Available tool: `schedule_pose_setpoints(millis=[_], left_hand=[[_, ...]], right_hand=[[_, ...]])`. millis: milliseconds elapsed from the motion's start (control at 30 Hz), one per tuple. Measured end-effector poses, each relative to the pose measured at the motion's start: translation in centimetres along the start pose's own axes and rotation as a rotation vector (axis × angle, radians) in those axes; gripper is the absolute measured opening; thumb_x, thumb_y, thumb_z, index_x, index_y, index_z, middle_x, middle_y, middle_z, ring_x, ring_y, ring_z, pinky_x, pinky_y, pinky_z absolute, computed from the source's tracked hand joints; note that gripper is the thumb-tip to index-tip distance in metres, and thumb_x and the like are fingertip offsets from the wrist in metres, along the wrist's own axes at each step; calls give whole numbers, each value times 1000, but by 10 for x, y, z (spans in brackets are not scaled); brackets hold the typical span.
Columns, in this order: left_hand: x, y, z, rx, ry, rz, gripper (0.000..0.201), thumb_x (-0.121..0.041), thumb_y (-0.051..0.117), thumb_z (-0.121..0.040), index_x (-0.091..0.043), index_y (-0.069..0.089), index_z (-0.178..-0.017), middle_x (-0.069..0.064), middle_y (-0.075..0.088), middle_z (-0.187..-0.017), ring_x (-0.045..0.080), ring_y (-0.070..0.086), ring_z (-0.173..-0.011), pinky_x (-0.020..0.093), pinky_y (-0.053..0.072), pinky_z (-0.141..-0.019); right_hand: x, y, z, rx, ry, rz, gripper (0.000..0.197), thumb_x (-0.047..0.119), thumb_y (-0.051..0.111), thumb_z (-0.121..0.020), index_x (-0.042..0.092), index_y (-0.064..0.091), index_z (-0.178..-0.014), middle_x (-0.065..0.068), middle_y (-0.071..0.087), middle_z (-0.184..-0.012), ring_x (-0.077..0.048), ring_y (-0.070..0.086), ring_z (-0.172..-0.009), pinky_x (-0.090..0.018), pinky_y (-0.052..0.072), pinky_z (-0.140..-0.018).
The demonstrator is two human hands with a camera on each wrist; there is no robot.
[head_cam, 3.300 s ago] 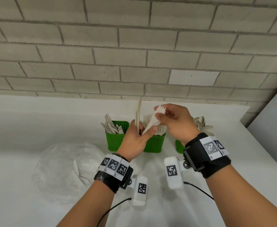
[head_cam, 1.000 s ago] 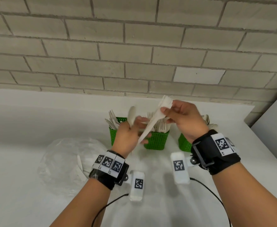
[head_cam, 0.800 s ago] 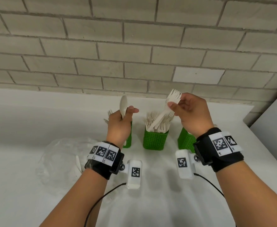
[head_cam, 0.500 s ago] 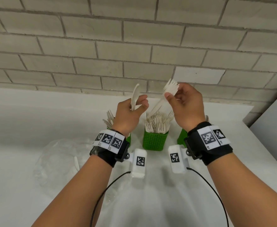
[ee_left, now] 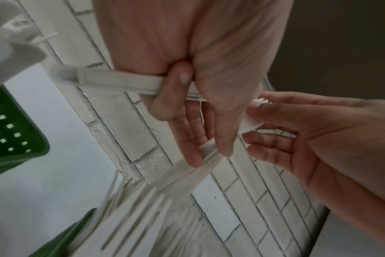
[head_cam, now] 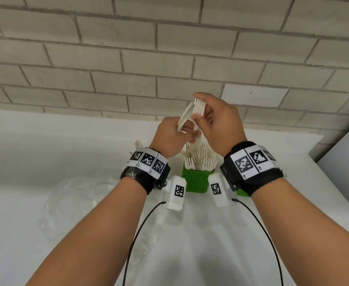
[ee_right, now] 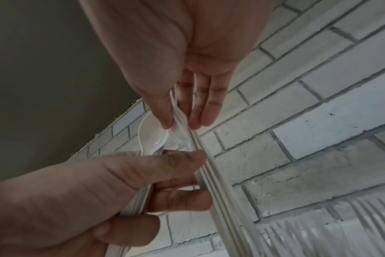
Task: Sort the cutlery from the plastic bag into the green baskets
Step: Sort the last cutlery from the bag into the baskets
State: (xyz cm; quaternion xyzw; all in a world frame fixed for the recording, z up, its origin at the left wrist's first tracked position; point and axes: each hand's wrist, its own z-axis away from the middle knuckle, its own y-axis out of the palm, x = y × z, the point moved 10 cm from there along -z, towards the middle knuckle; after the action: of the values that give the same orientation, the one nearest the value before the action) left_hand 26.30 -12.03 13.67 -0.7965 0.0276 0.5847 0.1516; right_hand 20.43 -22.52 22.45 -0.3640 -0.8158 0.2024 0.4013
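My left hand (head_cam: 187, 131) grips a white plastic spoon (head_cam: 183, 118) by its handle (ee_left: 121, 81), bowl upward. My right hand (head_cam: 198, 112) pinches a small stack of white forks (head_cam: 200, 106) near their heads (ee_right: 182, 125). Both hands are raised close together, and the spoon bowl (ee_right: 152, 137) lies against the fork heads. Left fingertips (ee_left: 193, 161) touch the fork handles. Below the hands stands the middle green basket (head_cam: 196, 180), full of forks (head_cam: 198, 159). The clear plastic bag (head_cam: 72, 203) lies at the left on the white table.
A second green basket (ee_left: 15, 139) is mostly hidden behind my left wrist in the head view; only cutlery tips (head_cam: 137, 144) show. A sliver of the third basket (head_cam: 241, 194) peeks under my right wrist. A brick wall (head_cam: 169, 58) backs the table; its edge (head_cam: 334, 182) runs at the right.
Both hands rose and closed toward each other above the middle basket. The spoon, held apart at the left, now lies against the forks in my right hand.
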Motion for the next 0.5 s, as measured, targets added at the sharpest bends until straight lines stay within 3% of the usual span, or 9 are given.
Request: schedule_pose_setpoints(millis=[100,233,333,433,500], left_hand=[[9,6,0,21,-11,-90,16,-19,75,-84,-4,70,-85,5,74,-71,20,73,-70,38,59,-76],[31,16,6,66,-113,-29,13,-13,76,-83,-2,69,-85,7,73,-70,23,73,-68,33,57,-69],[24,13,4,65,-102,1,12,-10,79,-80,-2,71,-84,6,73,-69,24,73,-67,31,57,-66],[12,5,3,25,-45,35,16,-16,83,-76,-5,73,-83,7,73,-71,25,72,-69,35,58,-72],[11,1,6,-11,-39,84,18,-17,84,-75,-5,73,-83,12,73,-76,23,69,-65,37,59,-69]], right_hand=[[-12,6,2,41,66,4,34,22,58,-96,21,60,-130,5,59,-80,-14,58,-74,-26,48,-75],[-30,19,9,147,169,-12,30,26,47,-101,25,61,-129,-1,67,-81,-19,66,-71,-20,47,-70],[-29,21,8,187,173,14,32,25,48,-101,24,60,-131,3,63,-78,-14,59,-75,-12,37,-69],[-31,21,11,212,184,17,36,28,43,-103,28,55,-136,1,67,-84,-14,62,-78,-14,40,-71],[-35,22,16,237,188,57,38,30,40,-103,31,52,-139,-2,68,-78,-16,62,-71,-20,46,-72]])
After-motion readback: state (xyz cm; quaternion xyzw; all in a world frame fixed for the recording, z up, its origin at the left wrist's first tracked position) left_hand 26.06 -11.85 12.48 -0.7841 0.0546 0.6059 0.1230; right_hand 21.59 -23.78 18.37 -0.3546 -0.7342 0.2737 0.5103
